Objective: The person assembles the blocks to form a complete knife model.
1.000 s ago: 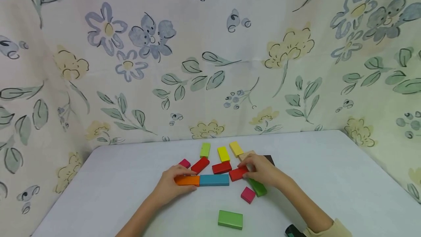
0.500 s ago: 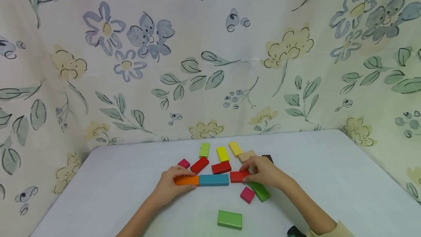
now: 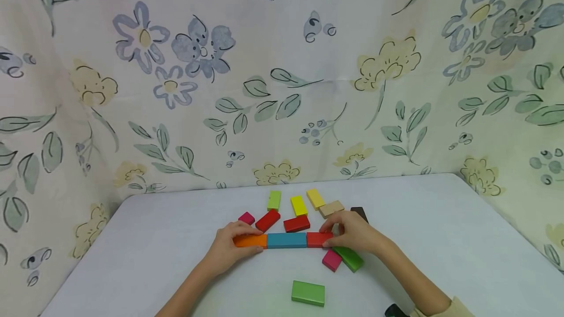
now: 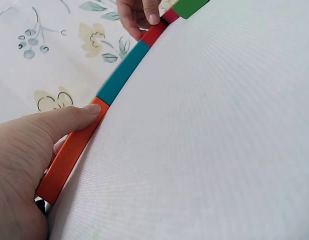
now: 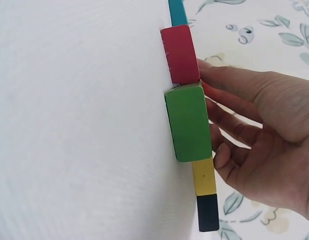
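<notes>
On the white table my left hand [image 3: 226,248] grips an orange block [image 3: 252,241] between thumb and fingers. A longer blue block [image 3: 287,240] lies against its right end. My right hand [image 3: 354,231] pinches a red block [image 3: 316,239] whose left end meets the blue one, making a straight row. In the left wrist view, my left thumb lies along the near side of the orange block [image 4: 77,152]. A crimson block [image 3: 331,260] and a green block [image 3: 350,259] lie just in front of the right hand; in the right wrist view they partly hide the red block.
Behind the row lie two red blocks [image 3: 296,224], a small crimson block [image 3: 246,218], a lime block [image 3: 274,200], yellow blocks [image 3: 298,205], a tan block [image 3: 331,209] and a black block [image 3: 360,213]. Another green block [image 3: 308,293] lies near the front. A floral cloth [image 3: 282,87] hangs behind.
My right hand has straightened the red block and slid it left against the blue block, closing the gap. The green block beside that hand has shifted slightly forward. The left hand stays put.
</notes>
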`<state>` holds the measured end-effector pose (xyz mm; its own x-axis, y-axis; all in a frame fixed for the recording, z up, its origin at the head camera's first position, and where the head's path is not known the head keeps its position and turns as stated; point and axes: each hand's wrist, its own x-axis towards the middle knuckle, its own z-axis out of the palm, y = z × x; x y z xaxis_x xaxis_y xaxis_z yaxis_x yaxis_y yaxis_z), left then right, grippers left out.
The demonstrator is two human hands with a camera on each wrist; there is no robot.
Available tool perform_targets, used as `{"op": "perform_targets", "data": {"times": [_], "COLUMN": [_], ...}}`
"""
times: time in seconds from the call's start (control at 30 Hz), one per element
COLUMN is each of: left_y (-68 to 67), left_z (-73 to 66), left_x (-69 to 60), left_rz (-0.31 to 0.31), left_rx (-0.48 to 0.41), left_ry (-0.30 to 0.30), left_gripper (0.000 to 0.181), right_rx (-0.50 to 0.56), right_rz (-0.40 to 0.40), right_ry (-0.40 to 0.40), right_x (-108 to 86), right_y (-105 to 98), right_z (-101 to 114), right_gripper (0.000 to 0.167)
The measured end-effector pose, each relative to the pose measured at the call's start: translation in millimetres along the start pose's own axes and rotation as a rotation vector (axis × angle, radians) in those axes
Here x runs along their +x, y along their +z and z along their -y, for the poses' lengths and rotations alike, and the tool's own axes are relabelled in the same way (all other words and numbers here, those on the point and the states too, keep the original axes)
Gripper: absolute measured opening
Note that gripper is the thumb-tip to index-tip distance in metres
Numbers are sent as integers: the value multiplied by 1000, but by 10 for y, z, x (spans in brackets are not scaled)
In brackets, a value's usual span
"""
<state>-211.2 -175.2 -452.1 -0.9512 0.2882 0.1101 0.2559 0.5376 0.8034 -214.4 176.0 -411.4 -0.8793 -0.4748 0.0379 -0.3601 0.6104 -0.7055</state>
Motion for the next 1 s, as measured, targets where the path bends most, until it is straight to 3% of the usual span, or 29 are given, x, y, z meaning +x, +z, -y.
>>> {"op": "perform_targets", "data": {"times": [0.33, 0.73, 1.0], "left_y": [13, 6, 5], "left_z": [10, -6, -16], "left_x": [9, 4, -2], "left_rz": [-3, -16, -25], "left_rx": [4, 5, 12], "left_ry": [-14, -24, -44], "left_gripper": [30, 27, 28], "right_rx": [-13, -7, -10], "right_rz": [-8, -16, -20], "right_ry": [-1, -70, -43], "right_x": [15, 3, 8], "right_y": [16, 40, 30], "right_z": [-25, -3, 37], "right_gripper": [25, 25, 28]}}
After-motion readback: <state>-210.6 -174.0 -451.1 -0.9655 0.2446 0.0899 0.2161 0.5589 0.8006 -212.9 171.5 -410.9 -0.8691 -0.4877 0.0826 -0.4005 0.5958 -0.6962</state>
